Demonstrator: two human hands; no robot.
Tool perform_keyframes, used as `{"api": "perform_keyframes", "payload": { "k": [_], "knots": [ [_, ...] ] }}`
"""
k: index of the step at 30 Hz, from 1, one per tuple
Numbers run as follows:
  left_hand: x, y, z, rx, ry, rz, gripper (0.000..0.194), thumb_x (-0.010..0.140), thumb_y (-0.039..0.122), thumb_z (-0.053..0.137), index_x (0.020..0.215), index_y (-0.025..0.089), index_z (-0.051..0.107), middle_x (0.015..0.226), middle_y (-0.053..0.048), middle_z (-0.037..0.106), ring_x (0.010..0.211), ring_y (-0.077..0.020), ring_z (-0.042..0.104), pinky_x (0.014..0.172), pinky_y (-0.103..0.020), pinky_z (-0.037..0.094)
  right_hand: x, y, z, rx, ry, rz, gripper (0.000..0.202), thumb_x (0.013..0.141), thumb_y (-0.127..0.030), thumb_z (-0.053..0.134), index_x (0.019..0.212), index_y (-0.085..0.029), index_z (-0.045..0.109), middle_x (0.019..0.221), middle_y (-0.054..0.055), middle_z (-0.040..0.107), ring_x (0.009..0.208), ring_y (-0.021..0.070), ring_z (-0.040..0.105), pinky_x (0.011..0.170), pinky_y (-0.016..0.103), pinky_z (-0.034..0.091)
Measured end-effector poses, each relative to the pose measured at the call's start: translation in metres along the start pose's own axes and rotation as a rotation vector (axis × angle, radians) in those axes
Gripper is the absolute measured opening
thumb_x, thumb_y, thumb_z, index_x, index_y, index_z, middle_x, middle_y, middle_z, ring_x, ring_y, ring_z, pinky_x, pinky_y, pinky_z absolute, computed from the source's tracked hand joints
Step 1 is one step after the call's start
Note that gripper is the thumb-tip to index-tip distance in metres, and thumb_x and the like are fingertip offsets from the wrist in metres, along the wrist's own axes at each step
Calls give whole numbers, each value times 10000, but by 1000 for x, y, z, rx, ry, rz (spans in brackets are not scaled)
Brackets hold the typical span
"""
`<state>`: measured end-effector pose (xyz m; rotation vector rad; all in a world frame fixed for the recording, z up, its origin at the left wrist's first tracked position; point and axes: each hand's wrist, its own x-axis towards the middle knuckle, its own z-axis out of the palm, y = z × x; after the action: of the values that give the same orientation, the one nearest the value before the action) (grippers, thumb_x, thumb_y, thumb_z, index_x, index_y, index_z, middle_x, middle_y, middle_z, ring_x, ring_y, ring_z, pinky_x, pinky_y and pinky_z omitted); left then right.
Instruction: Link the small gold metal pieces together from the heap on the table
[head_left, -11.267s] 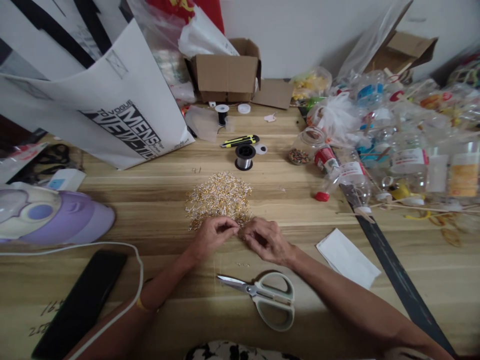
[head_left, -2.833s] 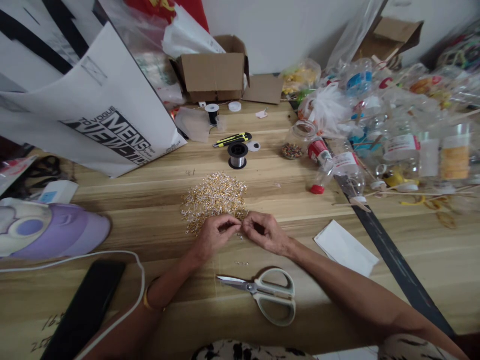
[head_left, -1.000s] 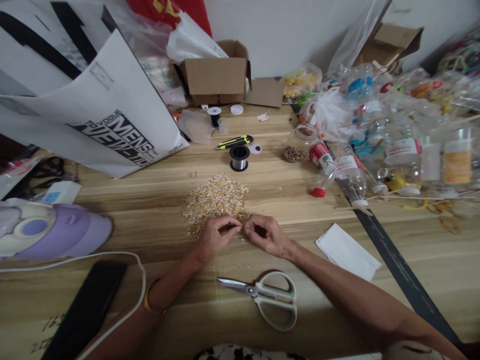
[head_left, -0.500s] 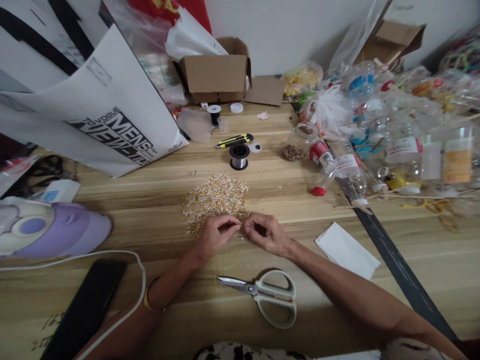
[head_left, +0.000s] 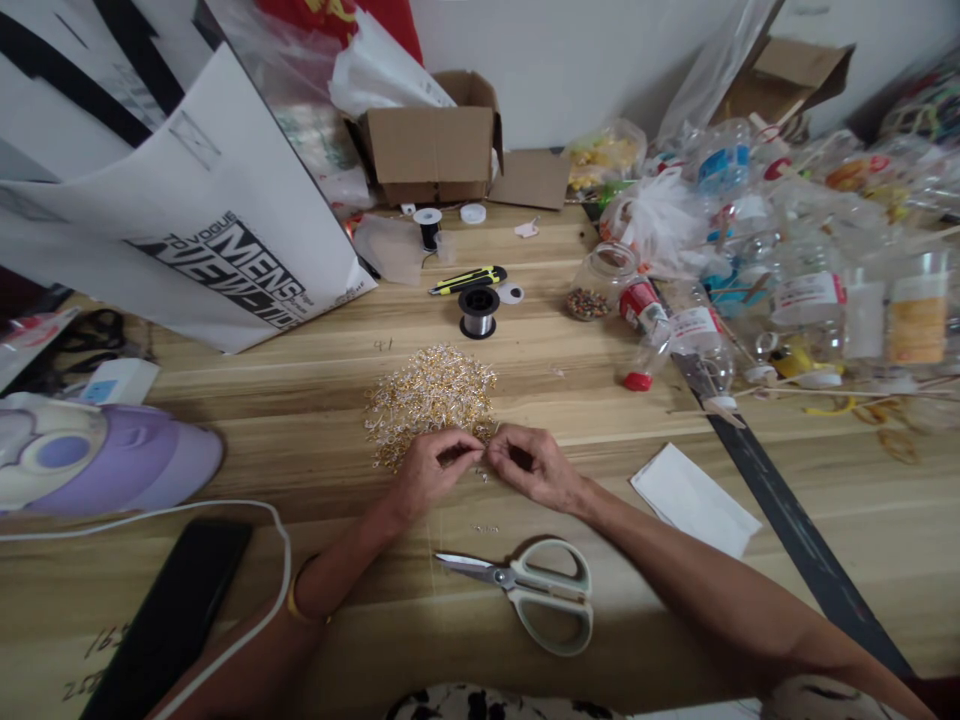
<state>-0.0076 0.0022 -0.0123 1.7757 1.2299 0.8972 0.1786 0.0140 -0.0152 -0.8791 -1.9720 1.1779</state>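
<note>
My left hand [head_left: 435, 468] and my right hand [head_left: 534, 466] meet fingertip to fingertip at the near edge of a pile of small gold and silver metal pieces [head_left: 431, 395]. Each is pinched closed; whatever lies between the fingertips is too small to name. Just below the fingertips a few tiny silver pieces [head_left: 481, 477] rest on the wooden table. Nearer to me is a short row of tiny pieces [head_left: 486, 528]. Scissors with cream handles [head_left: 551, 597] lie below, blades pointing left.
Beyond the pile stand a wire spool [head_left: 478, 313] and a yellow-black utility knife [head_left: 469, 280]. Plastic bottles [head_left: 806, 300] crowd the right, near a folded white paper [head_left: 696, 500]. On the left are a paper bag [head_left: 247, 240], a purple object [head_left: 161, 455], a black phone [head_left: 176, 610] and a white cable [head_left: 287, 560].
</note>
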Motion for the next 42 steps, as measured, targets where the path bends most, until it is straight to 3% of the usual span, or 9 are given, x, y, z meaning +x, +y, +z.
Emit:
{"api": "perform_keyframes", "payload": {
  "k": [42],
  "knots": [
    [0,0,1,2,-14,6,70,767,142,602,749,143,670,706,-30,676,655,-130,607,624,-220,459,0,1,0,-3,8,22,117,840,-199,502,752,-139,552,635,-14,506,557,82,425,511,187,335]
  ]
}}
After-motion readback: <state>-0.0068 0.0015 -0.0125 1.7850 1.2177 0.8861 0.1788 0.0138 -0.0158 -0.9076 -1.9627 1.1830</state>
